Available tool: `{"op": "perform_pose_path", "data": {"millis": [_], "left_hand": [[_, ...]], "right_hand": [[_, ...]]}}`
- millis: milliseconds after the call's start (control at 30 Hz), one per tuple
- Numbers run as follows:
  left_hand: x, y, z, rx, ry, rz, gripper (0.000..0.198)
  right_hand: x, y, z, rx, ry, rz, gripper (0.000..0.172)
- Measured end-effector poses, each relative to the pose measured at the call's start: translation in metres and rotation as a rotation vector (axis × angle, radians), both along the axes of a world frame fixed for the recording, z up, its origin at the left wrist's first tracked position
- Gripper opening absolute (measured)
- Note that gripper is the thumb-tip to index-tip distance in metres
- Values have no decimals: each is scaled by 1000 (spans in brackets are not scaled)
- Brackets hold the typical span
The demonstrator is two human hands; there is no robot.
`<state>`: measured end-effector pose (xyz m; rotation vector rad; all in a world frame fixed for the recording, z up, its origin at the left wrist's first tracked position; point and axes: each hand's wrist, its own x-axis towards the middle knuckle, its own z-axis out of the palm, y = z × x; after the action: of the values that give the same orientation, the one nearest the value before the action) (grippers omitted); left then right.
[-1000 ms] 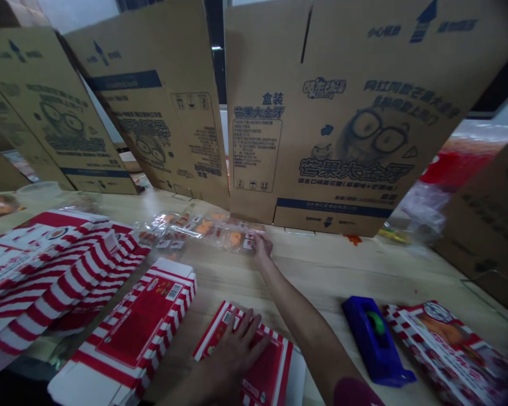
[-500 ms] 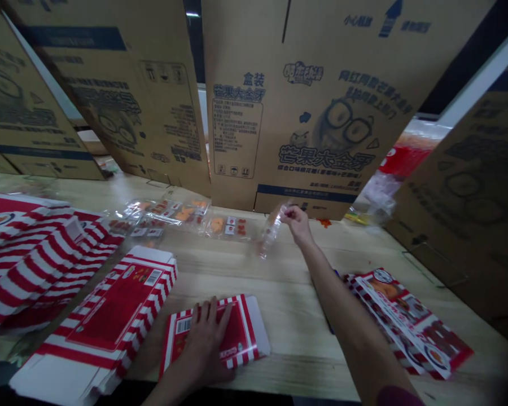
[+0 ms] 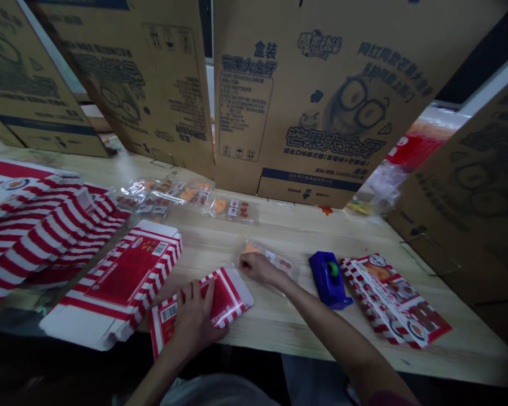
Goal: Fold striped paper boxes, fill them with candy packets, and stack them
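My left hand [image 3: 197, 316] is spread over a red-and-white striped box [image 3: 232, 290] near the table's front edge, its thumb at the box's lower side. My right hand [image 3: 258, 266] has its fingers closed on the left end of a clear packet [image 3: 285, 264] with orange and red pieces inside. This packet lies low over the table, just beyond and to the right of the box. A larger striped box [image 3: 125, 268] lies to the left, its near end white.
Striped cartons [image 3: 34, 220] fill the far left. Several clear packets [image 3: 188, 193] lie along the back. Tall cardboard boxes [image 3: 322, 113] stand behind them. A blue tape dispenser [image 3: 328, 282] and a flat printed carton [image 3: 400, 299] are at right.
My right hand has come nearer with the packet, from the back of the table to beside the small box. The blue tape dispenser now shows fully. My left hand stays on the box.
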<state>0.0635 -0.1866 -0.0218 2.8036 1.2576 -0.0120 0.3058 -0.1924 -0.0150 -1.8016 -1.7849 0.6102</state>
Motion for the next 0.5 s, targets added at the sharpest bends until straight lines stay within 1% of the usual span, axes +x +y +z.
{"op": "perform_pose_path", "data": {"millis": [133, 200, 267, 333, 400, 500], "left_hand": [[-3, 0, 1, 18, 19, -22, 100], [-3, 0, 0, 19, 21, -25, 101], [-2, 1, -1, 8, 19, -24, 102], [-2, 1, -1, -9, 16, -14, 102], [-1, 2, -1, -22, 8, 3, 103], [0, 6, 0, -15, -28, 21, 101]], "right_hand": [[48, 16, -6, 44, 32, -301, 8], [66, 27, -10, 25, 74, -366, 6], [74, 34, -15, -9, 133, -369, 12], [75, 36, -18, -21, 197, -350, 16], [73, 33, -18, -8, 253, -331, 16], [69, 21, -12, 16, 305, -290, 11]]}}
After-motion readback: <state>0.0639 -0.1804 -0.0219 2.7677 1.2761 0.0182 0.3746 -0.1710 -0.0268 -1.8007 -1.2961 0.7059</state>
